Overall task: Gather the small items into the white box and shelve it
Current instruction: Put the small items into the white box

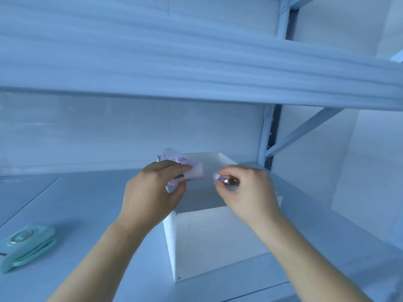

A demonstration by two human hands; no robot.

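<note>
Pouch (193, 172) in left hand (152, 190), print illegible

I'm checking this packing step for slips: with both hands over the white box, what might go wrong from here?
1. The left hand holds the packet near the left rim of the white box; released there, it might catch the rim and fall outside.
2. The right hand only pinches the shiny wrapped item with its fingertips, so it could slip early.
3. The teal gadget lies apart to the left and might be forgotten.
</note>
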